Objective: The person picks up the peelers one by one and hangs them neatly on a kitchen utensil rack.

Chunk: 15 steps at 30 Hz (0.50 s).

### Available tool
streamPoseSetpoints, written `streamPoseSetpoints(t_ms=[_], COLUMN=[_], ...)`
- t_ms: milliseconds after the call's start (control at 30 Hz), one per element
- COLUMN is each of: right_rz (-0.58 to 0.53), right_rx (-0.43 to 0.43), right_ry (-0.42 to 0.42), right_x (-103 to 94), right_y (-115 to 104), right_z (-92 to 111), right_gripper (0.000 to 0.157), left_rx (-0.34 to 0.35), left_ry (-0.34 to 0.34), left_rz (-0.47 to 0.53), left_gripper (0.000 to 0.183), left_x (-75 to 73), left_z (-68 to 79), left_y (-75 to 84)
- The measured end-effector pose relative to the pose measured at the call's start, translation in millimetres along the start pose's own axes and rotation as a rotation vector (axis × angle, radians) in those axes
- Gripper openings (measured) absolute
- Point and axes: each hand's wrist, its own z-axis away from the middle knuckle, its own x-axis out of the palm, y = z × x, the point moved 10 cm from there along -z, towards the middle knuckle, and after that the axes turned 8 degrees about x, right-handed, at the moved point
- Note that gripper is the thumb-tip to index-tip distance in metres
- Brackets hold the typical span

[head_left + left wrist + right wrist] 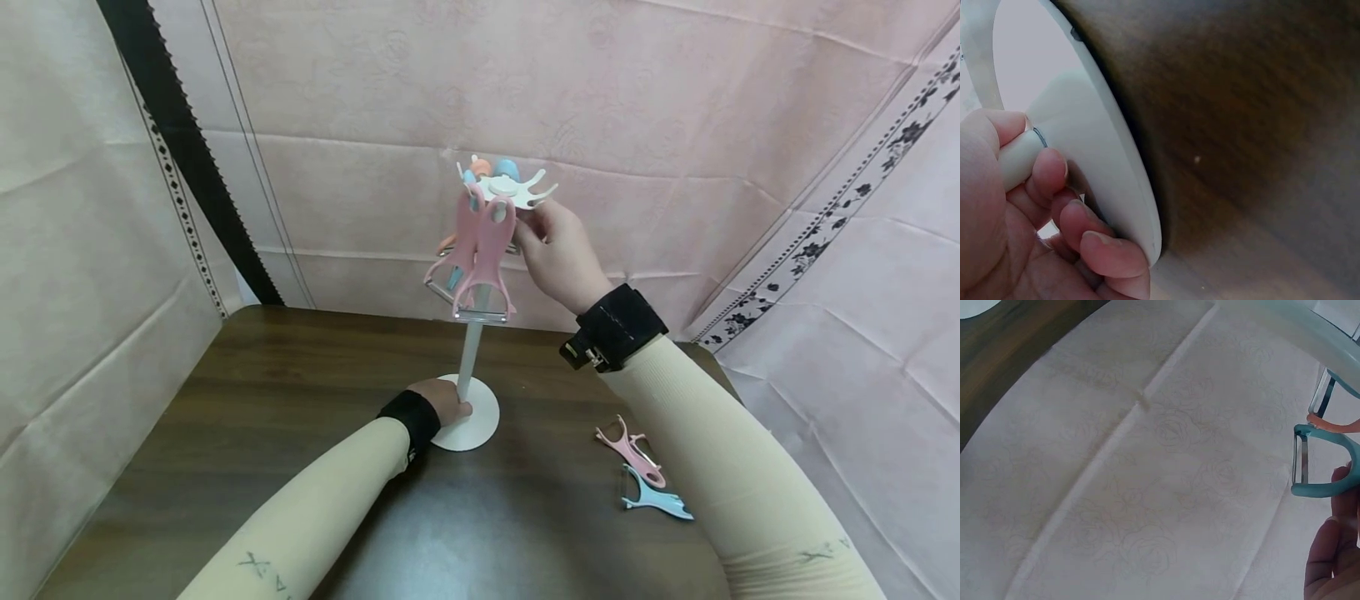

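A white stand, with a round base [480, 421], a thin pole [471, 354] and a ring of hooks [501, 187] on top, stands on the table. My left hand [444, 400] grips the foot of the pole; in the left wrist view thumb and fingers wrap it just above the base. Two pink peelers [495, 242] hang at the front, partly covering orange and blue ones behind. Up at the hooks' right side is my right hand [558, 250]. The right wrist view shows its fingers holding a blue peeler [1325, 490], beside an orange peeler [1332, 425].
On the brown table [300, 400], near my right forearm, lie a pink peeler [633, 454] and a light blue peeler [658, 500]. Pale patterned cloth [360, 100] hangs behind the table and along both sides.
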Motion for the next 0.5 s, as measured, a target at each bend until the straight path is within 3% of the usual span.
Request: streamPoseSetpoints(t_ms=[500], right_rz=[-0.005], right_rx=[-0.025], right_ry=[0.009], right_x=[-3.8], right_y=[-0.2], right_z=[2.5], right_gripper=[0.027], left_rx=[-0.044], left_ry=[-0.02], left_rz=[0.036], left_gripper=[0.04], left_x=[8.1], left_z=[-11.3], left_y=[-9.7])
